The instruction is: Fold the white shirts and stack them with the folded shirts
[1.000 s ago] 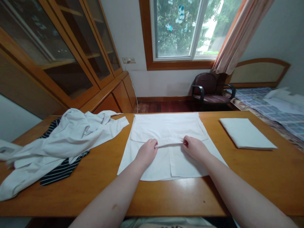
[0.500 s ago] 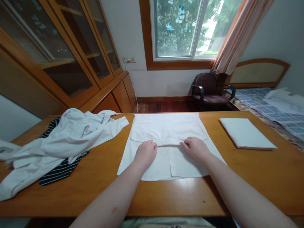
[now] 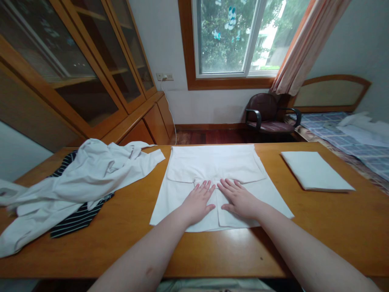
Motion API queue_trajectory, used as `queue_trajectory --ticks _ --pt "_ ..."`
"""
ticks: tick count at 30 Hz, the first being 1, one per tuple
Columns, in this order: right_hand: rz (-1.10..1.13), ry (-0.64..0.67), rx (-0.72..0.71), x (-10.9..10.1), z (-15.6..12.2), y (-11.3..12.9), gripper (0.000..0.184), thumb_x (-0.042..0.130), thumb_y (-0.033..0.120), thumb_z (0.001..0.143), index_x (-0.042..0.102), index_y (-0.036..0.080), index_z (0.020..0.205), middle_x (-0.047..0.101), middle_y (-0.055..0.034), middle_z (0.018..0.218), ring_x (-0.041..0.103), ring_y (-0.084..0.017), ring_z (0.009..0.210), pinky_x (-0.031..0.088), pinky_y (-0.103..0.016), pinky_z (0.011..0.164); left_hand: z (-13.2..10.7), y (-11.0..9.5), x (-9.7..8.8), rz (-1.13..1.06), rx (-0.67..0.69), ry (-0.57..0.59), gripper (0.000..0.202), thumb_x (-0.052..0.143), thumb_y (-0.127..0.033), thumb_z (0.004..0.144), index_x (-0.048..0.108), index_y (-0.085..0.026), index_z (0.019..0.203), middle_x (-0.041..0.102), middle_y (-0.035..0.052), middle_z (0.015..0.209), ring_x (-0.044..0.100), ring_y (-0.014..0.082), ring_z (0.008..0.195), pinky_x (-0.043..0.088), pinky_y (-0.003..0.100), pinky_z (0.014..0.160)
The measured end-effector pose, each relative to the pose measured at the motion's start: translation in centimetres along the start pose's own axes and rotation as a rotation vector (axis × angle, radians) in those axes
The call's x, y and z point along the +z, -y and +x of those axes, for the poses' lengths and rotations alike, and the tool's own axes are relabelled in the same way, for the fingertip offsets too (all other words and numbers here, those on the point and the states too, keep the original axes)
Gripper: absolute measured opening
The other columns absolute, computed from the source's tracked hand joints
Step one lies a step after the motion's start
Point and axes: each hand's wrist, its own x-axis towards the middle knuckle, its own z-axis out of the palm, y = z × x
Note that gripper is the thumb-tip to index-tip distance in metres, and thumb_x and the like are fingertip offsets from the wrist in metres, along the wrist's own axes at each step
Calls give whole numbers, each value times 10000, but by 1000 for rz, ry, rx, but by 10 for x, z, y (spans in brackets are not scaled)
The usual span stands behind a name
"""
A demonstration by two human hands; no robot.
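A white garment (image 3: 212,164) lies spread flat on the wooden table (image 3: 319,219), partly folded, with a flap across its middle. My left hand (image 3: 199,200) rests palm down on the cloth just left of its centre seam, fingers stretched out. My right hand (image 3: 238,198) lies flat beside it, just right of the seam, fingers also spread. Both hands press on the fabric and hold nothing.
A heap of white clothes over a black striped garment (image 3: 75,182) covers the table's left side. A folded white cloth (image 3: 314,170) lies at the right. Behind stand a glass-door cabinet (image 3: 75,69), a dark chair (image 3: 267,113), a bed (image 3: 349,129) and a window.
Both hands let go of the flap's edge they were pinching, opened, and came together flat on the cloth near the centre seam.
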Motion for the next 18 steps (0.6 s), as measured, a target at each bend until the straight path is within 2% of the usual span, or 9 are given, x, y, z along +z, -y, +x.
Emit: queue_trajectory --ticks 5,9,12,18 --pt "-41 69 118 -8 -6 8 778 482 513 842 274 79 1453 215 -152 1504 181 -296 1390 222 -459 1108 -5 -8 -6 -5 -164 58 754 463 -445 853 203 -90 1465 70 168 1526 52 280 1409 154 440 1133" --pt "-66 97 237 -12 -11 13 752 513 434 826 315 25 1425 240 -184 1490 237 -287 1375 285 -413 1084 -10 -12 -9 -2 -234 94 790 469 -477 836 206 -75 1463 37 181 1523 34 292 1408 151 441 1130" --pt "-102 87 321 -16 -12 16 690 512 391 825 375 21 1391 307 -207 1461 294 -293 1352 314 -417 1059 -12 -14 -9 23 -283 117 816 450 -489 834 187 -38 1460 20 195 1518 3 285 1409 120 445 1134" --pt "-82 57 347 -26 -12 13 491 467 336 857 523 82 1273 470 -192 1367 492 -290 1210 420 -383 935 -13 -11 -19 -32 -287 192 865 468 -492 805 159 -19 1460 -3 188 1520 -20 284 1409 104 451 1133"
